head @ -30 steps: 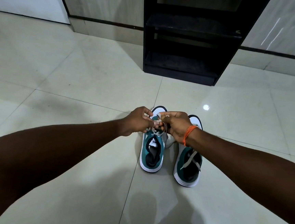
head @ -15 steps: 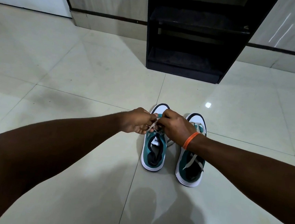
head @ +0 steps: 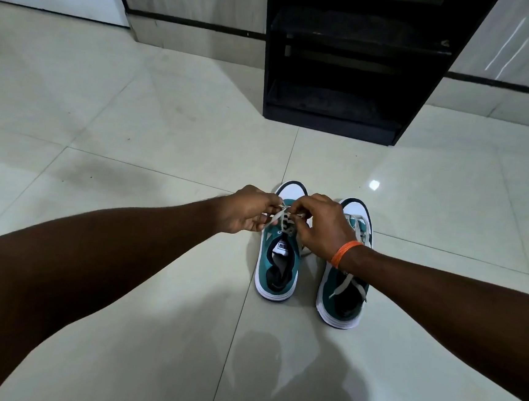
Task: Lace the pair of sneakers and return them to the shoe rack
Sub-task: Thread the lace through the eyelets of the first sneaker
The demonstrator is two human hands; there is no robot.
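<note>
Two teal sneakers with white soles stand side by side on the tiled floor, toes pointing away from me. Over the left sneaker, my left hand and my right hand each pinch a part of its pale lace above the tongue. The lace runs between my fingertips and down to the eyelets. My right wrist, with an orange band, crosses over the right sneaker, whose lace lies loose across its opening. The black shoe rack stands beyond the shoes.
Glossy pale floor tiles spread all around the shoes. The rack's lower shelves look dark and hold nothing that I can make out. A wall with a dark skirting strip runs behind the rack.
Both hands stay over the left sneaker and have shifted slightly, drawing the lace out between the fingertips. The view has tilted a little, so the rack sits higher.
</note>
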